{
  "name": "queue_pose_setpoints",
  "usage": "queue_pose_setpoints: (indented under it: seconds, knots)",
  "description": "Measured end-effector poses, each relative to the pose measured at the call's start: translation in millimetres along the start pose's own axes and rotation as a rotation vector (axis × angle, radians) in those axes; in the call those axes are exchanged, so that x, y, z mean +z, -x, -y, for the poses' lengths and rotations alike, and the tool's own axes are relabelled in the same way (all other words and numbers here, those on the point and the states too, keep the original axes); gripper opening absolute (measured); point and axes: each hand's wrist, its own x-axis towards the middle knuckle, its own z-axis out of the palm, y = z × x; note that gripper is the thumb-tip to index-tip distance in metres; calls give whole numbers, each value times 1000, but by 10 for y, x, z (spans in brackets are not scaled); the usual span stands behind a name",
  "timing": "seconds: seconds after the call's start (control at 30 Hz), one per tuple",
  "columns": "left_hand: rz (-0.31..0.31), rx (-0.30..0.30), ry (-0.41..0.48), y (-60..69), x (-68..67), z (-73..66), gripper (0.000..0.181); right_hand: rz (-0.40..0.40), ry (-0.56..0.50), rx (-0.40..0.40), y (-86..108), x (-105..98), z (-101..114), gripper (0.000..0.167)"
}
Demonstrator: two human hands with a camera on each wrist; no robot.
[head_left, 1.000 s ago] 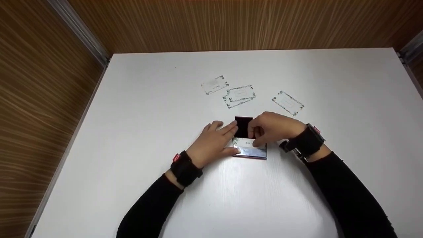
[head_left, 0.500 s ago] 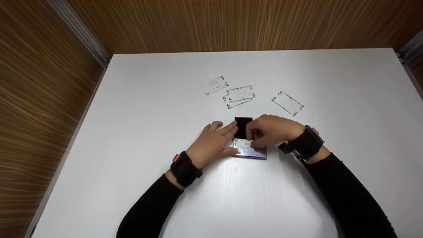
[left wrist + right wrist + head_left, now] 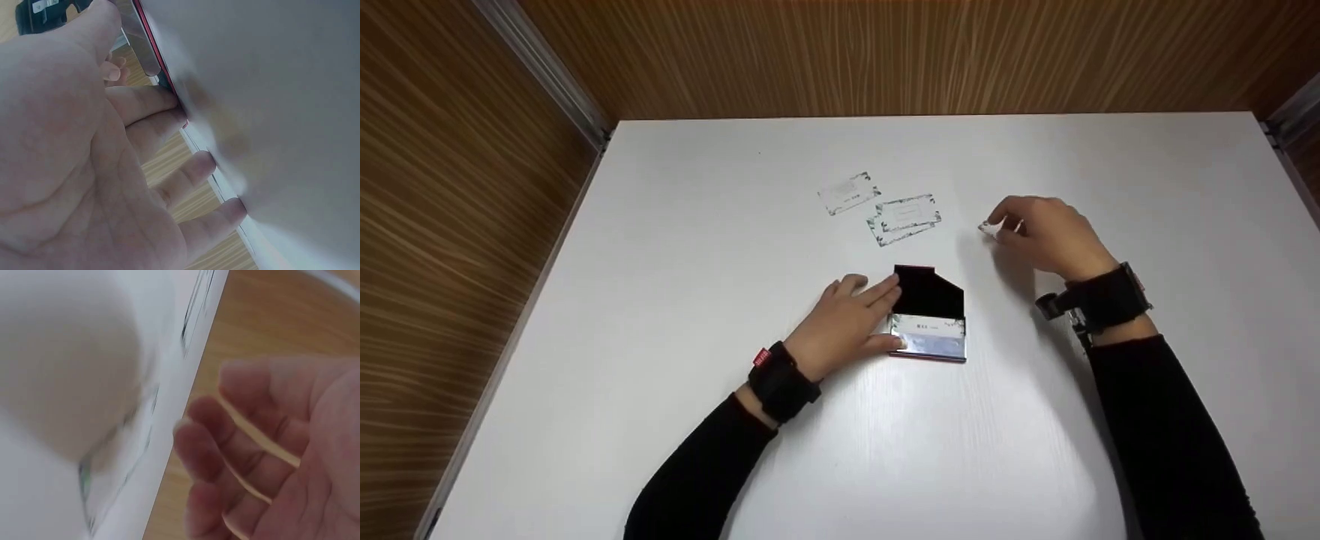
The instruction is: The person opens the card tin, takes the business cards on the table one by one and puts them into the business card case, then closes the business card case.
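Note:
An opened business card case [image 3: 928, 292] with a black inner lid lies on the white table, and a card [image 3: 937, 325] with leaf print sits in its lower half. My left hand [image 3: 840, 322] rests at the case's left side, thumb on the lower half and straight fingers along the lid's edge. In the left wrist view, fingertips touch the case's red edge [image 3: 151, 36]. My right hand [image 3: 1046, 232] hovers over a leaf-bordered card [image 3: 118, 458], mostly hidden in the head view. Its fingers are loosely bent and apart from the card, with nothing between them.
Further back lie a single card [image 3: 849, 193] and two overlapping cards [image 3: 909, 214]. Wood-grain panels [image 3: 885, 60] stand behind the table [image 3: 697, 225] and along its left side.
My right hand has left the card case and moved right and away from me, to above the card on the right. The left hand and the case stay put.

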Motion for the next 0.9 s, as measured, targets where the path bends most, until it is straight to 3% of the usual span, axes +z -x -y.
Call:
queue_pose_setpoints:
  seconds: [0.17, 0.3, 0.47, 0.63, 0.9]
  knots:
    - [6, -2, 4, -1, 0, 4, 80, 3, -11, 119, 53, -122, -175, 35]
    - [-1, 1, 10, -1, 4, 5, 79, 48, -1, 193, 61, -145, -262, 44]
    - [-1, 2, 37, -2, 2, 2, 79, 144, 42, 272, 53, -133, -307, 66]
    - [3, -1, 40, -1, 2, 7, 79, 156, 78, 293, 46, -107, -302, 74]
    - [9, 0, 33, -10, 1, 9, 80, 158, 55, 277, 48, -61, -289, 65]
